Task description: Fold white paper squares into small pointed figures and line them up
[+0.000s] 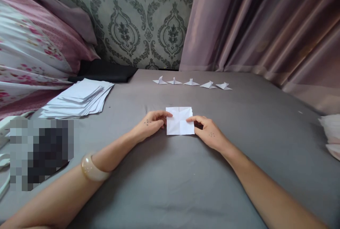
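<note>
A small white square of paper [180, 128] with crossing fold creases lies in the middle, just above or on the grey cloth. My left hand [152, 124] grips its left edge, the index fingertip on top of the sheet. On the opposite side, my right hand [209, 131] pinches the right edge, index finger on the face and thumb near the border. The fingers underneath are partly hidden. Farther back, several folded white paper figures [191, 82] with flat pointed wings stand in a row.
A pile of white paper sheets [79, 98] lies at the left, beside a folded black cloth [106, 71]. A blurred-out dark object [49, 154] and a white power strip [5, 128] are at the near left. Curtains [225, 27] border the grey surface [172, 186].
</note>
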`<state>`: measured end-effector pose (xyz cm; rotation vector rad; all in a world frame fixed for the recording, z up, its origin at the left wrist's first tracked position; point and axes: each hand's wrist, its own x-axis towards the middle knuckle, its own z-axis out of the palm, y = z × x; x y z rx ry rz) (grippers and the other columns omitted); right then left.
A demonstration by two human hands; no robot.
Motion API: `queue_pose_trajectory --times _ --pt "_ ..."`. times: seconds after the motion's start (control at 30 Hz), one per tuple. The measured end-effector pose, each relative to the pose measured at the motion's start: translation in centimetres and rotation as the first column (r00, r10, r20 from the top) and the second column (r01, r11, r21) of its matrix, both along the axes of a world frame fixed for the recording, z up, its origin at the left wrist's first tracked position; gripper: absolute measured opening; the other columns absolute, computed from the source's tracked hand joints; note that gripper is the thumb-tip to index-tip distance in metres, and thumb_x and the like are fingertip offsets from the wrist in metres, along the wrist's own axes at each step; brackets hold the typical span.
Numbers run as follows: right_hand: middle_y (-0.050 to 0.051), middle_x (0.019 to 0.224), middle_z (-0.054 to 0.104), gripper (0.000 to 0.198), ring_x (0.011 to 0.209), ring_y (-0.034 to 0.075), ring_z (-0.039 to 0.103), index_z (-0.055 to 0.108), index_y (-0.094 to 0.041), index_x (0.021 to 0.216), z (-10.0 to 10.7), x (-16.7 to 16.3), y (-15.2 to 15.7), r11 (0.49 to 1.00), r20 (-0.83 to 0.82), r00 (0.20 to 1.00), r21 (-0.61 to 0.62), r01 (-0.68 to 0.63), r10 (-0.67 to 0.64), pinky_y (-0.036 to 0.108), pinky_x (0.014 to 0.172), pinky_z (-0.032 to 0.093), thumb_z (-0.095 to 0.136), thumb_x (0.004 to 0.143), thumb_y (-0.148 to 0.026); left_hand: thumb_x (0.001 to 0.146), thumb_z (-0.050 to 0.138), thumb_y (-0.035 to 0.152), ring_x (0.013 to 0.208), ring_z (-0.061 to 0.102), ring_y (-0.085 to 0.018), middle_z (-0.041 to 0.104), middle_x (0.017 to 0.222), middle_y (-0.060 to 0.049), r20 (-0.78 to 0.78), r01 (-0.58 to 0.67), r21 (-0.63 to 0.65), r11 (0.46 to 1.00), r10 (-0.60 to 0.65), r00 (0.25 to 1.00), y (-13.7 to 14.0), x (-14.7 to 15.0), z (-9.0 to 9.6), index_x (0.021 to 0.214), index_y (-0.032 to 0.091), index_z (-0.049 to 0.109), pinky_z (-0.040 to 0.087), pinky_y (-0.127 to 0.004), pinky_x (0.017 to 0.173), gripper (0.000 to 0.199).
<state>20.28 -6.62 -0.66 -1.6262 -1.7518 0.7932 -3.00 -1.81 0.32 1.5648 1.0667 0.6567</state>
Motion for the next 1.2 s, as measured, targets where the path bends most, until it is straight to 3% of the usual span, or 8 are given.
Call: queue_pose_trajectory --times 0.17,0.27,0.37,0.47,0.63,0.73,0.97,1.2 --pt "0.003 0.106 0.066 0.03 0.095 0.018 0.061 0.069 -0.027 0.101 -0.6 0.1 0.4 0.999 -0.03 0.999 0.03 0.017 -0.016 0.036 0.088 0.046 0.058 0.075 -0.018 0.075 0.047 0.011 0.082 0.055 -0.015 0.059 0.11 -0.007 -0.187 0.11 0.329 0.938 -0.049 0.981 0.0 -0.3 -0.5 0.121 0.02 0.055 0.046 -0.032 0.079 0.047" --pt "0.004 0.108 0.063 0.029 0.102 0.019 0.058 0.069 -0.025 0.098 -0.6 0.3 0.3 0.994 0.081 0.996 0.108 -0.035 0.026 0.036 0.091 0.044 0.056 0.075 -0.013 0.079 0.048 0.011 0.092 0.052 -0.02 0.058 0.106 -0.009 -0.341 0.231 0.525 0.819 -0.046 0.939 0.0 -0.4 -0.9 0.116 0.021 0.059 0.044 -0.037 0.085 0.04" --pt "0.005 0.109 0.059 0.026 0.103 0.019 0.056 0.07 -0.024 0.095 -0.6 0.4 0.1 0.983 0.211 0.977 0.174 -0.058 0.021 0.035 0.091 0.044 0.056 0.077 -0.012 0.081 0.05 0.013 0.099 0.046 -0.025 0.055 0.108 -0.01 -0.502 0.33 0.655 0.679 0.065 0.862 -0.1 -0.5 -0.9 0.104 0.025 0.068 0.038 -0.046 0.089 0.031" --pt "0.006 0.107 0.058 0.023 0.103 0.02 0.055 0.071 -0.024 0.094 -0.5 0.2 -0.2 0.974 0.279 0.96 0.213 -0.082 0.02 0.035 0.091 0.045 0.058 0.078 -0.012 0.081 0.051 0.016 0.104 0.043 -0.028 0.052 0.114 -0.01 -0.562 0.385 0.674 0.631 0.1 0.821 -0.5 -0.5 -0.5 0.102 0.027 0.069 0.036 -0.048 0.088 0.029" --pt "0.007 0.104 0.059 0.014 0.102 0.021 0.054 0.071 -0.023 0.086 0.2 -0.5 -0.9 0.956 0.311 0.95 0.264 -0.129 0.043 0.035 0.089 0.045 0.058 0.084 -0.02 0.074 0.059 0.02 0.103 0.045 -0.027 0.055 0.114 -0.008 -0.551 0.386 0.634 0.671 0.041 0.833 -1.1 -0.2 0.1 0.103 0.023 0.066 0.035 -0.045 0.089 0.03" --pt "0.006 0.103 0.059 0.012 0.1 0.021 0.055 0.07 -0.022 0.084 0.4 -0.7 -0.9 0.958 0.294 0.954 0.256 -0.13 0.051 0.035 0.09 0.044 0.058 0.084 -0.024 0.082 0.057 0.031 0.101 0.047 -0.025 0.059 0.108 -0.008 -0.518 0.327 0.628 0.706 0.066 0.853 -1.1 0.2 0.0 0.094 0.021 0.068 0.036 -0.043 0.088 0.019" --pt "0.005 0.102 0.059 0.03 0.084 0.017 0.059 0.056 -0.019 0.062 0.1 -0.9 0.2 0.99 0.183 0.978 0.117 0.08 -0.1 0.033 0.081 0.045 0.054 0.085 -0.039 0.086 0.052 0.04 0.089 0.049 -0.022 0.062 0.096 -0.008 -0.429 0.084 0.52 0.85 0.175 0.886 -0.3 1.6 -0.8 0.062 0.016 0.058 0.04 -0.041 0.085 0.035" --pt "0.006 0.096 0.059 0.028 0.081 0.019 0.059 0.051 -0.021 0.06 -0.6 -1.0 0.8 0.973 0.207 0.959 0.165 0.161 -0.194 0.036 0.079 0.045 0.058 0.081 -0.04 0.082 0.059 0.039 0.089 0.048 -0.023 0.057 0.09 -0.009 -0.409 0.026 0.521 0.853 0.223 0.885 0.1 1.8 -1.1 0.063 0.016 0.056 0.041 -0.043 0.085 0.03"
